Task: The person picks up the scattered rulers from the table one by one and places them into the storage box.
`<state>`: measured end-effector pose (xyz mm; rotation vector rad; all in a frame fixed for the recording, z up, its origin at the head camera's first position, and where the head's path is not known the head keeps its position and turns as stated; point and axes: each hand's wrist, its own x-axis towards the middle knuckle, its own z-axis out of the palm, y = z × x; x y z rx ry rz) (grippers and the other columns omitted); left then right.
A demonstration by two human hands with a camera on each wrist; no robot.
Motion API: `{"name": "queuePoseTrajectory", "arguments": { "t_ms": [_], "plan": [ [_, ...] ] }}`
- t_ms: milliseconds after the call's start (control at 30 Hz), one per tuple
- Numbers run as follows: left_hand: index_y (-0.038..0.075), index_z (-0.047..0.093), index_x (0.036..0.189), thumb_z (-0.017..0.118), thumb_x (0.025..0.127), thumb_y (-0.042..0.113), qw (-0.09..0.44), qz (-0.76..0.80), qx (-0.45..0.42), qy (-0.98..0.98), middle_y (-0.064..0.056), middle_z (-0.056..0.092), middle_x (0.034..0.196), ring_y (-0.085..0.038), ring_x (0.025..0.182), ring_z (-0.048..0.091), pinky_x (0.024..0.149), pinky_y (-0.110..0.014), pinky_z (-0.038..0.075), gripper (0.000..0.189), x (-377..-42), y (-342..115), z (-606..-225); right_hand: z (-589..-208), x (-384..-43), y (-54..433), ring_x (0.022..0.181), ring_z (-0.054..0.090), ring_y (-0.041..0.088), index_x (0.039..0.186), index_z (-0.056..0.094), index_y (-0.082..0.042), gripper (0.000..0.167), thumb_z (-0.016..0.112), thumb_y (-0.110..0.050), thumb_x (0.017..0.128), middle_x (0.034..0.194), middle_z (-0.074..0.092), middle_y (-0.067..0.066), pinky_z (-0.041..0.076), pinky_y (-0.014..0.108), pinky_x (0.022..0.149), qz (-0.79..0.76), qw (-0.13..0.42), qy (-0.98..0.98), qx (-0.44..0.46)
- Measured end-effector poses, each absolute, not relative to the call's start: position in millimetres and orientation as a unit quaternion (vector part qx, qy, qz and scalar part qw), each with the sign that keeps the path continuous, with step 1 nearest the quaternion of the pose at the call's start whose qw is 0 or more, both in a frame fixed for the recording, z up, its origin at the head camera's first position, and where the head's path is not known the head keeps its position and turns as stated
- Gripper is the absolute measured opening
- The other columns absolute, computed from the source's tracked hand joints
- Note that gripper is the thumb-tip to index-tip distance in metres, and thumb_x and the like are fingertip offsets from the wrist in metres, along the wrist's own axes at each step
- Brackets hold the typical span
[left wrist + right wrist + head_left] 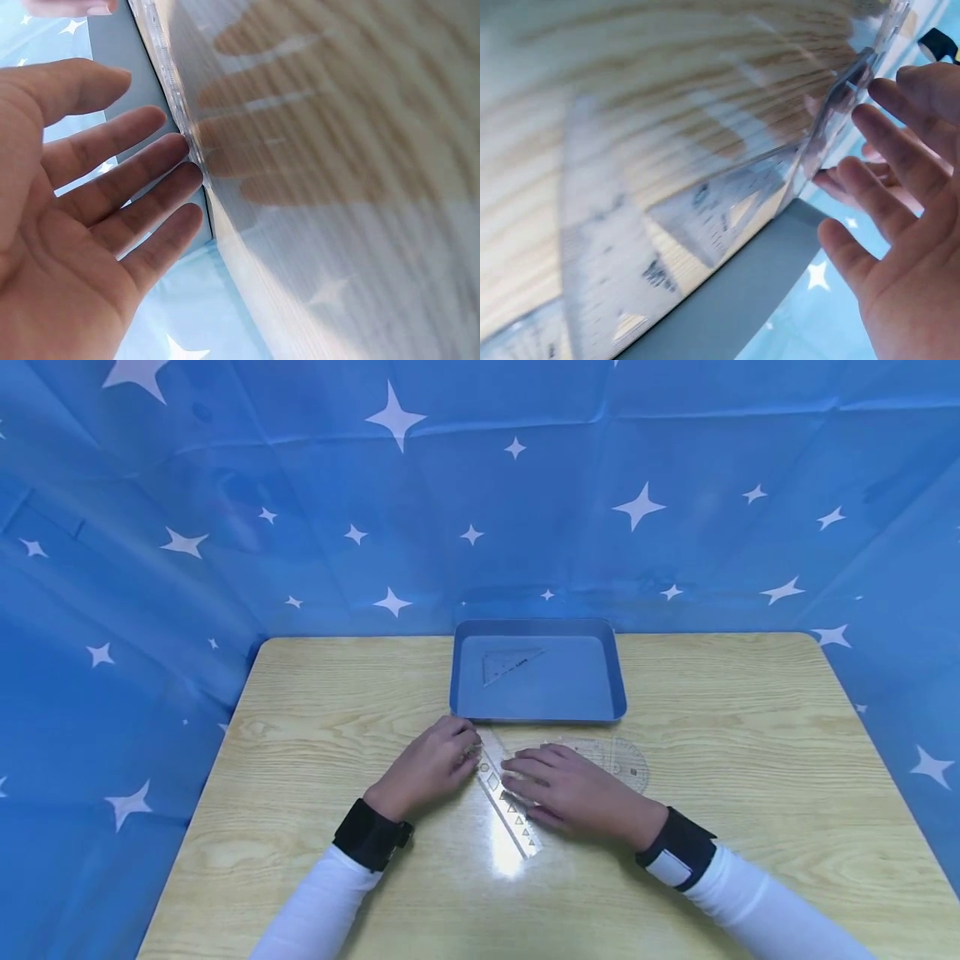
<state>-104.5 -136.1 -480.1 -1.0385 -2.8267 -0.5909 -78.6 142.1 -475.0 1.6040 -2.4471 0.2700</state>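
Note:
A clear plastic ruler with cut-out shapes lies slantwise on the table between the two hands. My left hand is at its left edge; in the left wrist view the fingers are extended, with fingertips right at the edge of the ruler. From the other side my right hand reaches over the ruler's right edge, fingers mostly straight and spread. Close past the right hand lies a clear protractor. The right wrist view shows two clear set squares near the tray, partly hidden by the hand in the head view.
A blue rectangular tray stands at the table's back edge, just beyond the hands. One clear set square lies inside it. The wood-grain table meets a blue star-patterned cloth behind and at both sides.

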Motion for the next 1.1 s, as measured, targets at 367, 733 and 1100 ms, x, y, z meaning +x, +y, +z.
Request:
{"name": "queuePoseTrajectory", "arguments": {
  "t_ms": [367,733,1100],
  "plan": [
    [0.005,0.072,0.107,0.071,0.094,0.013,-0.004,-0.186,-0.314,-0.931,-0.011,0.069,0.115,-0.026,0.110,0.064,0.096,-0.040,0.055,0.016,-95.7,-140.6,-478.1,-479.8,-70.8,125.1,0.130,0.060,0.020,0.123,0.074,-0.022,0.025,0.062,-0.026,0.101,0.134,0.068,-0.005,0.049,0.044,0.108,0.029,0.093,-0.799,0.593],
    [0.007,0.071,0.101,0.073,0.092,0.011,-0.001,-0.193,-0.315,-0.929,-0.009,0.070,0.113,-0.025,0.109,0.065,0.095,-0.039,0.055,0.010,-96.7,-149.3,-479.1,-477.7,-65.9,98.9,0.133,0.058,0.019,0.129,0.070,-0.022,0.028,0.054,-0.028,0.106,0.136,0.066,-0.005,0.048,0.043,0.110,0.014,0.062,-0.804,0.592],
    [0.006,0.075,0.102,0.066,0.094,0.006,-0.005,-0.194,-0.330,-0.924,-0.011,0.072,0.125,-0.029,0.119,0.066,0.102,-0.040,0.054,0.012,-95.1,-150.1,-476.9,-477.2,-59.4,67.3,0.138,0.052,0.018,0.147,0.056,-0.019,0.045,0.049,-0.034,0.106,0.149,0.056,-0.001,0.049,0.042,0.109,-0.018,0.043,-0.802,0.595]
  ]
}}
